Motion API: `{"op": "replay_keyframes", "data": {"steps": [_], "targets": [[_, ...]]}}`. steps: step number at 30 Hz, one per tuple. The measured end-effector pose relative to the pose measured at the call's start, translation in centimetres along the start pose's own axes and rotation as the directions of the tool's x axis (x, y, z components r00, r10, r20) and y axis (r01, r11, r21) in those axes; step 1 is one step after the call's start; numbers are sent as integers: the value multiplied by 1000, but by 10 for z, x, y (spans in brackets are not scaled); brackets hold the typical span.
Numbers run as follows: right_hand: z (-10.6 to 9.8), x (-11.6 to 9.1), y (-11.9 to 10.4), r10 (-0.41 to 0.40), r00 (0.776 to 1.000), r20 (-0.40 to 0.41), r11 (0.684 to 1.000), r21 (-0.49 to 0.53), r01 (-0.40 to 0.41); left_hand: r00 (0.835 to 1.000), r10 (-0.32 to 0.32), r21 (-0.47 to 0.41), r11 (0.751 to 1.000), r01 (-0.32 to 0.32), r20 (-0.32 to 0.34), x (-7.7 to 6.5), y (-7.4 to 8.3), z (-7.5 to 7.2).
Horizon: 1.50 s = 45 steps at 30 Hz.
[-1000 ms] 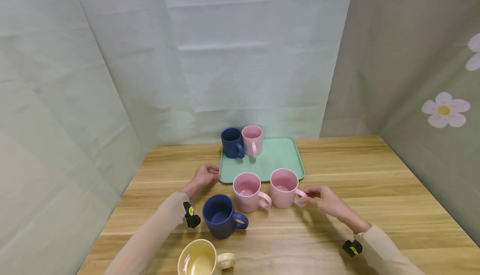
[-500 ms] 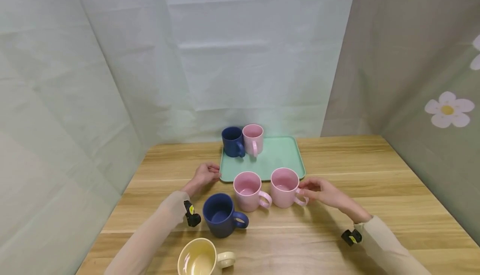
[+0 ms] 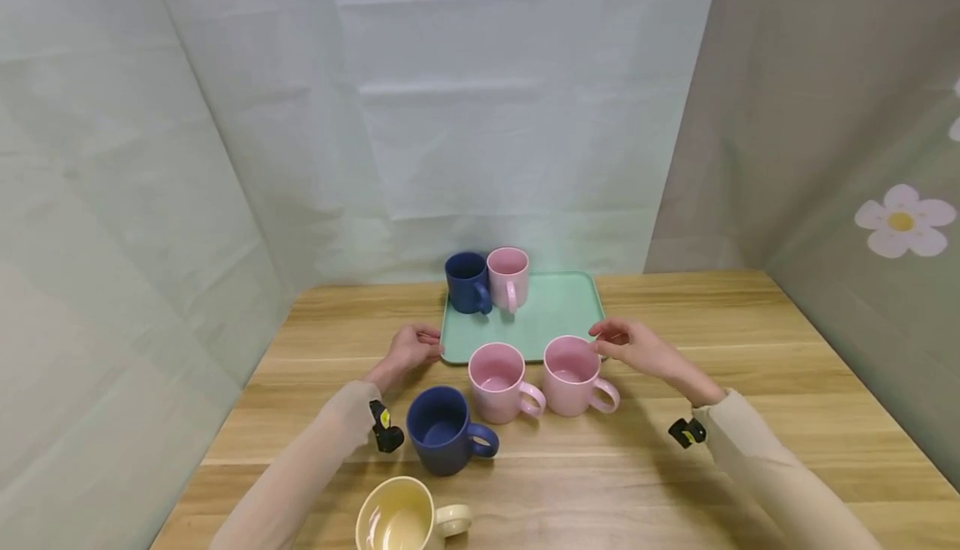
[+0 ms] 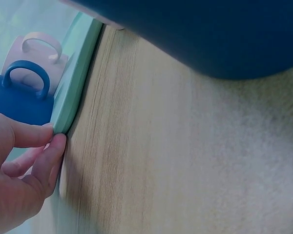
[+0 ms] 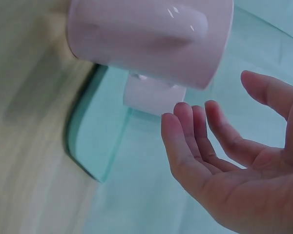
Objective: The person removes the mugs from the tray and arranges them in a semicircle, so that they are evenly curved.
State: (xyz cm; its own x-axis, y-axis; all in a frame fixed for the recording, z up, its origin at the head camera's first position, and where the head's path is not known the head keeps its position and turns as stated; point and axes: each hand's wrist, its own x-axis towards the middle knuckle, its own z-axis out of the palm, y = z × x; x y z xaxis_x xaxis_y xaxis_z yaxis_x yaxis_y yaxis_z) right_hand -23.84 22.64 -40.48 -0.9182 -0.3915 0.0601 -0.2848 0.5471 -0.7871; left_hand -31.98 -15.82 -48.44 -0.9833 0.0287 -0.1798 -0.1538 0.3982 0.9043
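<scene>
My left hand (image 3: 411,347) pinches the near left corner of a mint green tray (image 3: 551,317), thumb at the rim and fingers below, as the left wrist view shows. On the tray's back left stand a dark blue mug (image 3: 461,283) and a pink mug (image 3: 502,271). My right hand (image 3: 641,350) hovers by the tray's near right corner with loosely bent fingers and holds nothing. Just left of it, a pink mug (image 3: 567,396) stands before the tray, its handle pointing right. Another pink mug (image 3: 491,404) is beside that one.
Nearer to me on the wooden table (image 3: 600,483) are a dark blue mug (image 3: 441,457) by my left forearm and a yellow mug (image 3: 393,521) at the bottom edge. Pale cloth (image 3: 510,117) hangs behind the table and along both sides.
My right hand has let go of the right front pink mug's handle and moved up and slightly left, towards the tray's right corner. My left hand has stayed at the tray.
</scene>
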Motion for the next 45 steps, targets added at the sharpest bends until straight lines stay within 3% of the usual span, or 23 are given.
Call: {"op": "replay_keyframes", "data": {"steps": [11,22,28,33,36,39,41,43,45], "targets": [[-11,32,-16,39,997,63,999,28,-41,1000,-2,2,1000,2,-7,-3,3,1],[-10,66,-39,112,964,239,972,176,-157,999,-35,-34,999,35,0,-1,0,3],[0,91,-47,184,938,295,919,286,-271,1000,-18,-21,1000,18,-17,-2,1,2],[13,104,-48,245,928,281,863,374,-341,1000,12,11,1000,-12,-23,-3,2,2],[18,111,-48,284,908,308,800,446,-401,1000,8,25,1000,-8,-28,-4,3,4],[20,116,-47,325,871,369,699,527,-484,1000,0,15,1000,0,-30,-5,2,6],[20,118,-45,347,851,394,656,546,-521,1000,5,4,1000,-5,-27,-5,1,7],[20,120,-43,364,847,386,657,538,-528,1000,9,-16,1000,-9,-22,-6,0,8],[19,121,-42,354,861,364,722,479,-499,1000,12,-31,999,-13,-18,-6,-1,9]]}}
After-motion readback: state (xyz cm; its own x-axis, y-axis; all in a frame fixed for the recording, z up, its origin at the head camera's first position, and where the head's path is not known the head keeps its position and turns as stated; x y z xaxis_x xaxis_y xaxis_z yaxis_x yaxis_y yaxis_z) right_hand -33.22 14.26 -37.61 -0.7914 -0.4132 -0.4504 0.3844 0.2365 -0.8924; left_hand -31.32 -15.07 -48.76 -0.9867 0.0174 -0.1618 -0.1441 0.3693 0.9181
